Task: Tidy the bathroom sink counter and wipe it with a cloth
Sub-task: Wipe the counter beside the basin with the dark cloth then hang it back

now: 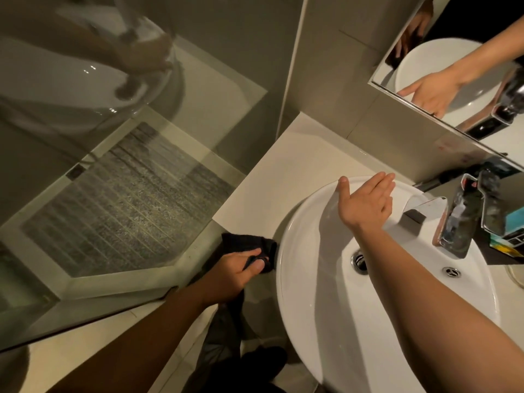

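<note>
I see bathroom: white basin (pixel 312 293) on counter (pixel 272 188), tap (pixel 425 208), mirror (pixel 453 80), glass shower screen (pixel 127 180).

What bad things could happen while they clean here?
The black cloth is gripped in the left hand off the edge of the counter, so a loose grip might drop it to the floor. The open right hand hovers over the sink close to the tap; a quick swipe could bump it. The things crowded beside the tap could get knocked over by wiping.
</note>
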Available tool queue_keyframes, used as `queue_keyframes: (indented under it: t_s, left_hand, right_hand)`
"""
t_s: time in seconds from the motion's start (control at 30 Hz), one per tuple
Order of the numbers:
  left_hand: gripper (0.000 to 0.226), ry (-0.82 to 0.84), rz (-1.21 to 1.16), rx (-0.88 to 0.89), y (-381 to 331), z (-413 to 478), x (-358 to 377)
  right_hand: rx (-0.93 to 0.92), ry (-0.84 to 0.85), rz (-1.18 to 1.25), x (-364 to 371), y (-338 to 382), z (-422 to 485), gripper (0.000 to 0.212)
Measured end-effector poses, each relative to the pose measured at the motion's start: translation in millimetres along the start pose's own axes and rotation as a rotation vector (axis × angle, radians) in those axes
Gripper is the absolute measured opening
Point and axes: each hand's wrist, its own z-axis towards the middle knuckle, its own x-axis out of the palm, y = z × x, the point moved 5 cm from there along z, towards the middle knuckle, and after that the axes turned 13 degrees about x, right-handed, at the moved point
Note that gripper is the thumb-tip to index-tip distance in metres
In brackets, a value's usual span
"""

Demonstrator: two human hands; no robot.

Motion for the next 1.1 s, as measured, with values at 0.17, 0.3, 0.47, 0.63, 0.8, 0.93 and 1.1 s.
queue_keyframes:
  t_s: [0.17,0.3,0.47,0.63,0.8,0.93,1.1]
  left_hand:
    - [0.042,-0.133,-0.263,-0.269,-12.0,-3.8,-28.3]
    - [0.044,-0.191,-0.424,-0.288,-37.3,22.0,-56.6]
    - [0.052,-0.148,-0.405,-0.071,-90.3,86.9,-87.2]
    - [0.060,-0.105,-0.224,0.060,-141.6,190.2,-89.8]
    - [0.053,0.068,0.209,0.197,-187.5,302.7,-45.7]
    - [0.052,0.194,0.447,0.352,-202.9,360.4,16.6]
    - [0.054,0.627,0.576,0.390,-150.8,371.9,88.7]
  right_hand:
    - [0.004,0.000,0.002,1.1,-1.8,1.8,0.103]
    - [0.017,0.007,0.000,0.8,-1.8,1.8,0.102]
    - [0.023,-0.001,0.009,-1.4,-1.4,-1.9,0.100]
    - [0.042,-0.009,-0.011,-2.8,-2.1,-3.3,0.098]
    - [0.050,-0.035,0.006,-3.4,-1.3,-4.8,0.095]
    - [0.056,-0.051,0.007,-3.8,1.3,-6.5,0.093]
    - [0.062,-0.054,0.043,-4.2,0.8,-7.6,0.092]
